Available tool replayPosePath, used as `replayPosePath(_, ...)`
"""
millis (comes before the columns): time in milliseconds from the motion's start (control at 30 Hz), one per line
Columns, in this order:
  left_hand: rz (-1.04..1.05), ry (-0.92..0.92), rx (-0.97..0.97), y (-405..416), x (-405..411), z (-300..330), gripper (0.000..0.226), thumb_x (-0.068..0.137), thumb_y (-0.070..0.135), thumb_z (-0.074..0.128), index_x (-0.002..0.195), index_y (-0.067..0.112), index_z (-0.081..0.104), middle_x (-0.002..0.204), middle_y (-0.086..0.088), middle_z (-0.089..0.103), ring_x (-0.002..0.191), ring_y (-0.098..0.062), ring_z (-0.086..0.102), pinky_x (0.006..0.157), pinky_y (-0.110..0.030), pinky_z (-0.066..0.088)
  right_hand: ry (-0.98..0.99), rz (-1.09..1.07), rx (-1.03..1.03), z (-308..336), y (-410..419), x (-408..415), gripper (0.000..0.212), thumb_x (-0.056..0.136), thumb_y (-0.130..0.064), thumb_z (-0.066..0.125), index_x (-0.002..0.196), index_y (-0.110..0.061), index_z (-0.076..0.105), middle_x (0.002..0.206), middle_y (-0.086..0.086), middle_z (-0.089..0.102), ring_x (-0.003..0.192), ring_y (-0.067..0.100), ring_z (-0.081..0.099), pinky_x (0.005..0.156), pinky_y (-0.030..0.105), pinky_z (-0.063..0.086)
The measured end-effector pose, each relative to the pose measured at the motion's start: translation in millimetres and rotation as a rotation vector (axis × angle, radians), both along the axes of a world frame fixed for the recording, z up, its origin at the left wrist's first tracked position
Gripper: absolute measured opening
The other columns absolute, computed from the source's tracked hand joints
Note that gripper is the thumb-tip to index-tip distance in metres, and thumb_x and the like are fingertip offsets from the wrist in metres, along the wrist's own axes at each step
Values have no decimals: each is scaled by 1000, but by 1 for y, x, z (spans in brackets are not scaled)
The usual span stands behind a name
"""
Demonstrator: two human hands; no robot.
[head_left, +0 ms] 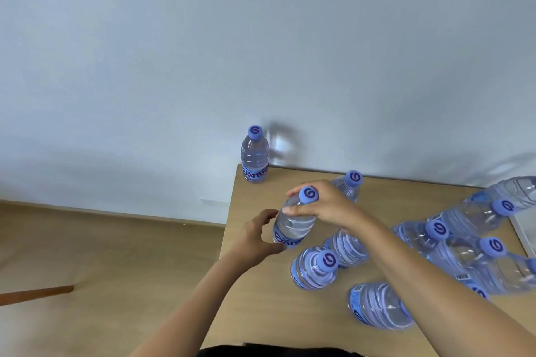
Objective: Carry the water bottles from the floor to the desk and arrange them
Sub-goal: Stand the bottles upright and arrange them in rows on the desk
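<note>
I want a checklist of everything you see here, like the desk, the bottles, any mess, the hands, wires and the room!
Surface: light wooden desk, set against the wall.
Job's things: about ten water bottles with blue caps on the desk; corner bottle stands alone at the back; held bottle is tilted near the left edge; the rest bunch together to the right.
Clutter: nothing seen.
Hands: right hand grips the held bottle's top; left hand curls round its lower part.
Cables: nothing seen.
Surroundings: pale wall, wooden floor, a brown strip lying on the floor.
</note>
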State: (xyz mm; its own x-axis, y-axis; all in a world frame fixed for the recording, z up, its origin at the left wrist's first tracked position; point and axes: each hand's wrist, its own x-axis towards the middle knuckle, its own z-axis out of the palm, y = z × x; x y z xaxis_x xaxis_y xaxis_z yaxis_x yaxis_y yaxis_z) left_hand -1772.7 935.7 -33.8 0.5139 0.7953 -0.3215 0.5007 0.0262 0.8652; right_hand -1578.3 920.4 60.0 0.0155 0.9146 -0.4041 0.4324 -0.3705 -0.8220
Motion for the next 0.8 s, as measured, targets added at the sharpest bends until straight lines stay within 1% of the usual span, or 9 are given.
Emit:
replayPosePath(67,38,-83,-15,-2,0,16,62,69,18,87,116,37,52,115,20,61,119,-5,53,97,-25,43,102,-73,43,11,1,3,33,70,-27,88,98,-17,76,93,-1,77,90,5,71,79,15,53)
replayPosePath(167,47,-219,-49,1,1,47,62,68,18,89,121,27,56,116,11,66,116,-5,58,103,-28,43,224,-121,120,38,9,4,29,71,-24,87,93,-9,77,91,10,77,89,15,73,82,25,56)
replayPosePath(300,-39,-402,-122,6,5,100,58,72,14,85,123,16,57,119,0,69,114,-18,63,99,-32,51,308,-151,192,78,22,1,43,69,-42,81,86,-3,74,87,13,76,79,18,71,76,31,57)
replayPosePath(367,-77,-468,-181,6,9,121,60,73,16,84,126,13,55,120,-6,68,113,-24,64,96,-38,53,349,-204,216,94,28,-2,48,72,-45,79,84,2,71,88,18,75,73,19,68,65,27,56)
replayPosePath(400,-78,-488,-208,5,11,129,61,72,20,84,125,14,55,119,-7,69,111,-25,65,95,-40,54,377,-233,220,101,30,-3,44,73,-46,78,79,-3,72,87,20,74,70,20,67,60,25,53)
replayPosePath(467,-66,-528,-261,0,16,141,58,67,26,83,120,21,59,113,-7,71,107,-28,67,89,-39,55,424,-287,225,114,33,-7,38,73,-49,78,72,-11,74,83,22,74,66,22,67,55,23,47)
replayPosePath(600,-36,-579,-281,-8,22,158,37,65,25,82,96,40,70,102,-5,74,97,-28,71,79,-33,57,479,-325,228,129,34,-9,45,79,-51,74,72,-7,73,76,20,73,57,22,67,48,20,48)
replayPosePath(700,-3,-602,-301,-9,23,163,43,61,26,83,102,25,70,100,-11,74,94,-29,71,76,-32,56,467,-306,207,135,30,-8,48,79,-57,71,79,-9,72,94,18,74,68,22,70,58,26,54)
replayPosePath(800,0,-644,-347,-9,25,170,56,61,25,81,114,12,64,105,-14,72,100,-36,68,82,-40,57,553,-248,201,134,23,-9,35,79,-51,74,91,-18,69,106,13,74,81,19,72,70,31,59)
